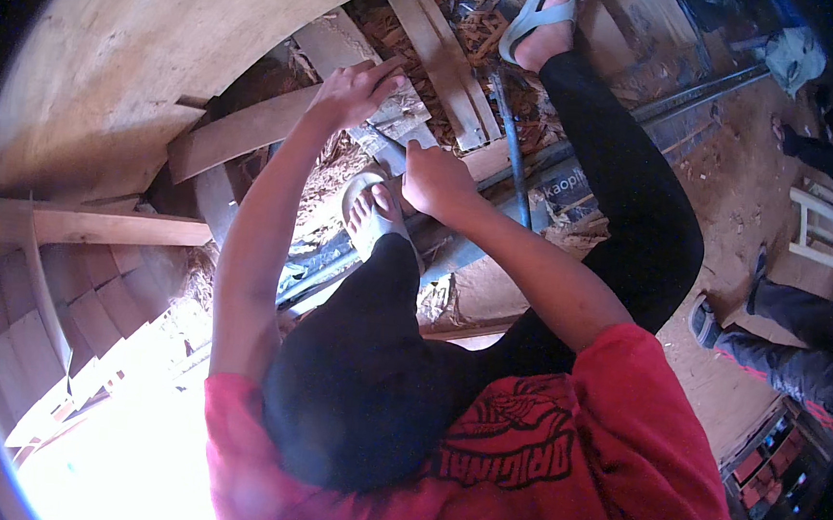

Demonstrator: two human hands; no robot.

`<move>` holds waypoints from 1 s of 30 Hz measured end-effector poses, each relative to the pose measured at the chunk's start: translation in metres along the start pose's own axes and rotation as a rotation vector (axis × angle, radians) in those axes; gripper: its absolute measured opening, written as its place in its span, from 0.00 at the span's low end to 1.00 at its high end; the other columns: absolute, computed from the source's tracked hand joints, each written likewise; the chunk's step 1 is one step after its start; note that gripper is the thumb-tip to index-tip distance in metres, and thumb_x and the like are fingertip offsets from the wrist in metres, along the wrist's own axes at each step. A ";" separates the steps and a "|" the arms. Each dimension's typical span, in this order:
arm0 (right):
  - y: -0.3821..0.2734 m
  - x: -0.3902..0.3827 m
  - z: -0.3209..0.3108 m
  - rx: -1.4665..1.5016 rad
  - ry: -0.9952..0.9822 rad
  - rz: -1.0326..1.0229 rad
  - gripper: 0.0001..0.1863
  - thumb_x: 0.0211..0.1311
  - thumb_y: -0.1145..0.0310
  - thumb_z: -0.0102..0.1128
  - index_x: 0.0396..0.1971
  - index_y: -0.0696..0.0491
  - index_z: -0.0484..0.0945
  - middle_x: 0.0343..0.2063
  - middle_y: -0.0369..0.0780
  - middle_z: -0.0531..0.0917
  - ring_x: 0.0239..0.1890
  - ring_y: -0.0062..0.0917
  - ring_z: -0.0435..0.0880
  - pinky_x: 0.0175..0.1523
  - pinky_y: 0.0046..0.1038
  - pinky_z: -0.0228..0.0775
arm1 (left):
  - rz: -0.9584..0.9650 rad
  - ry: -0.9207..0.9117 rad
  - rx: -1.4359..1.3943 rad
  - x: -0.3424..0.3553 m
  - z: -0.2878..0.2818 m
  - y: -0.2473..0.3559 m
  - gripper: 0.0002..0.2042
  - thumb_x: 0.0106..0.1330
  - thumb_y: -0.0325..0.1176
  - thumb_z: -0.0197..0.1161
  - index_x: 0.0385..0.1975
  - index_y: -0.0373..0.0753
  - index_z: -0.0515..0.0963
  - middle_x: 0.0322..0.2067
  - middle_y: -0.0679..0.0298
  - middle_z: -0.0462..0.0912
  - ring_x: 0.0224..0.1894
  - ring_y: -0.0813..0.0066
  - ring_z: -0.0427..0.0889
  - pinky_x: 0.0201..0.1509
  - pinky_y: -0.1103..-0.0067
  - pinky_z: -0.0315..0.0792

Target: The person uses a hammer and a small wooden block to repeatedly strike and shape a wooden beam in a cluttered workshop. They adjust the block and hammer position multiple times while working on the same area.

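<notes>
My left hand rests on the end of a pale weathered board, its fingers stretched across the wood. Just below and to the right, my right hand grips a dark, narrow hand tool, whose tip reaches toward the board under my left hand; its exact kind is unclear. My sandalled foot is beside the right hand, among wood scraps. A long wooden plank lies left of both hands, and more narrow boards lie behind them.
A curved plywood panel fills the upper left, above stacked wooden pieces. A blue metal bar crosses the debris. Other people's legs, a white plastic stool and a box of small items are at right.
</notes>
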State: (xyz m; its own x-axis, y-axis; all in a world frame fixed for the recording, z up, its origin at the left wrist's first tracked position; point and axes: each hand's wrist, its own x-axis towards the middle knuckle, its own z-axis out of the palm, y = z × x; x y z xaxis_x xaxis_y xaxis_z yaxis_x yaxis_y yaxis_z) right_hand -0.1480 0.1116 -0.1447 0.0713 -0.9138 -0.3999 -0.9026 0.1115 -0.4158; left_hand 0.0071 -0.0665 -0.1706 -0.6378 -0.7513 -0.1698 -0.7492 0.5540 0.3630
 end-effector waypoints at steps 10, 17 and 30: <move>0.003 0.004 0.014 0.023 0.051 -0.037 0.17 0.70 0.62 0.65 0.49 0.61 0.79 0.34 0.55 0.90 0.40 0.53 0.93 0.47 0.52 0.87 | 0.004 -0.058 -0.009 0.005 -0.004 -0.002 0.33 0.84 0.67 0.42 0.77 0.55 0.71 0.59 0.46 0.86 0.62 0.39 0.84 0.70 0.53 0.76; 0.009 0.000 0.028 0.025 0.106 -0.061 0.17 0.70 0.64 0.65 0.49 0.60 0.77 0.30 0.55 0.90 0.37 0.54 0.93 0.46 0.54 0.86 | 0.018 -0.059 -0.011 0.004 -0.007 0.000 0.34 0.84 0.68 0.41 0.77 0.53 0.72 0.60 0.47 0.86 0.64 0.43 0.84 0.70 0.54 0.76; 0.014 0.000 0.056 0.036 0.162 -0.026 0.17 0.72 0.62 0.63 0.50 0.57 0.74 0.29 0.56 0.89 0.34 0.55 0.92 0.40 0.54 0.86 | 0.023 -0.035 0.047 0.002 -0.001 0.002 0.36 0.83 0.70 0.37 0.78 0.56 0.70 0.63 0.47 0.84 0.66 0.44 0.82 0.71 0.54 0.72</move>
State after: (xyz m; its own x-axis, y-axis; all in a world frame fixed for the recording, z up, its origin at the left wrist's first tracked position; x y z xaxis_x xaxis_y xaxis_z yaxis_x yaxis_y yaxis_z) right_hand -0.1363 0.1352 -0.1965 0.0222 -0.9672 -0.2530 -0.8854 0.0984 -0.4543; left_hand 0.0044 -0.0677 -0.1695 -0.6600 -0.7257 -0.1945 -0.7415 0.5876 0.3240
